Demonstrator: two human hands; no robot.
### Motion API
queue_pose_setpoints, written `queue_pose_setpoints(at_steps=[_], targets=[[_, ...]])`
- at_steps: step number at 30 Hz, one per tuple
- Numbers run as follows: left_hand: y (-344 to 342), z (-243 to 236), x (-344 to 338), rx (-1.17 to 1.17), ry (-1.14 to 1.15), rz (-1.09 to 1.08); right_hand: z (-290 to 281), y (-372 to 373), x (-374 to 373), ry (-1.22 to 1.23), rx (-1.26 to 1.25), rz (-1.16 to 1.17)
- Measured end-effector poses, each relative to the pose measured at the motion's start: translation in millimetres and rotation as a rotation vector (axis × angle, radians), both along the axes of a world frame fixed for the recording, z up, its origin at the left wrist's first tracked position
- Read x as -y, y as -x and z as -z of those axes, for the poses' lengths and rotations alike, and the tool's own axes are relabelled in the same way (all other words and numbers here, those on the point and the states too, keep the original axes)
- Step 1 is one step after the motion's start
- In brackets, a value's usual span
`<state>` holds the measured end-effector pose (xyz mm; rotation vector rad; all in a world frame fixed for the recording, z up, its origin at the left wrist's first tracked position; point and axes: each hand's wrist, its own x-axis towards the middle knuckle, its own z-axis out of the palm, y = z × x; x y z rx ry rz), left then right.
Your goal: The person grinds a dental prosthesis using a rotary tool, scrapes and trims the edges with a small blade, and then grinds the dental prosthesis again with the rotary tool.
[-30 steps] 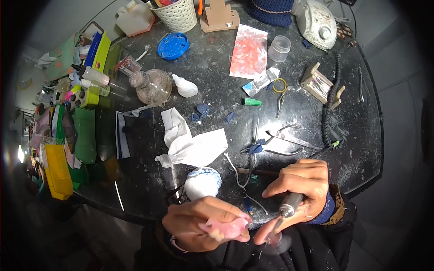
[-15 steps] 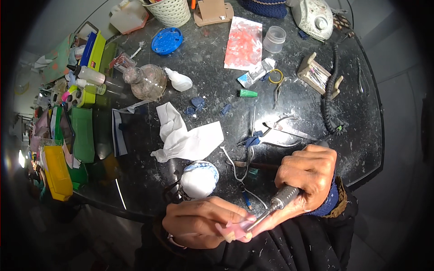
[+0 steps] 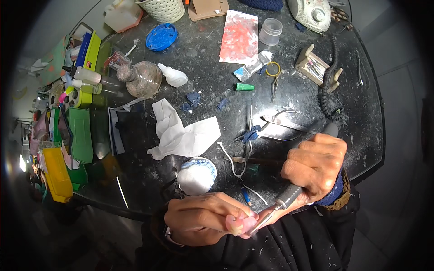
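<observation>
At the lower middle, my left hand (image 3: 201,219) is closed on a small pink moulded piece (image 3: 237,223) with pale parts on it. My right hand (image 3: 314,167), at the lower right, grips a grey rotary handpiece (image 3: 289,195); its thin metal bit meets the pink piece or overlaps it, I cannot tell which. Just behind my left hand lie a white ball with a blue-patterned base (image 3: 195,174) and a white cord (image 3: 235,171). A crumpled white paper (image 3: 181,135) lies beyond them, and pliers (image 3: 275,126) with blue scraps sit behind my right hand.
Coloured bins (image 3: 56,174) crowd the left side. A glass jar (image 3: 144,79), blue lid (image 3: 160,38), red-smeared pad (image 3: 239,36) and white machine (image 3: 307,11) stand at the back. A wooden holder (image 3: 312,65) and coiled cord (image 3: 325,95) are at the right; the dark table edge (image 3: 382,149) curves there.
My right hand has moved up and rightward, bringing the bit onto or over the pink piece, which has turned in my left hand. The whole view has also shifted slightly.
</observation>
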<state>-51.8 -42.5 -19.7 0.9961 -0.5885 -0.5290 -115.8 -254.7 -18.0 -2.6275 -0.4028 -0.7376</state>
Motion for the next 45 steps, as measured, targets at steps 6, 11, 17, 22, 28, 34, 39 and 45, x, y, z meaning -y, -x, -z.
queue_pose_setpoints(at_steps=[6,11,17,22,28,34,39,45], targets=[[2.2,1.3,0.7,-0.017,0.022,0.02,1.3,-1.7,-2.0,0.013,0.048,0.046],[0.8,4.6,2.2,0.046,0.036,0.003,-7.1,-4.0,-0.4,-0.011,0.077,0.051],[-1.4,3.4,2.2,-0.002,0.061,0.069,-7.5,-0.6,5.2,-0.018,0.015,-0.071],[-7.2,4.3,-0.9,0.153,-0.032,0.145,-3.2,-8.8,5.7,-0.018,0.048,-0.087],[-4.7,-0.7,-3.3,-0.058,-0.06,0.271,-1.8,-10.6,4.4,-0.046,0.124,-0.104],[-4.4,1.7,-1.1,-0.085,-0.008,0.281,-1.0,-11.0,9.0,-0.041,0.129,-0.152],[-3.7,1.7,-1.6,-0.104,-0.031,0.285,0.3,-9.1,7.9,-0.054,0.112,-0.176],[-4.1,1.6,-1.3,-0.13,-0.039,0.319,1.5,-12.0,6.2,-0.051,0.133,-0.177]])
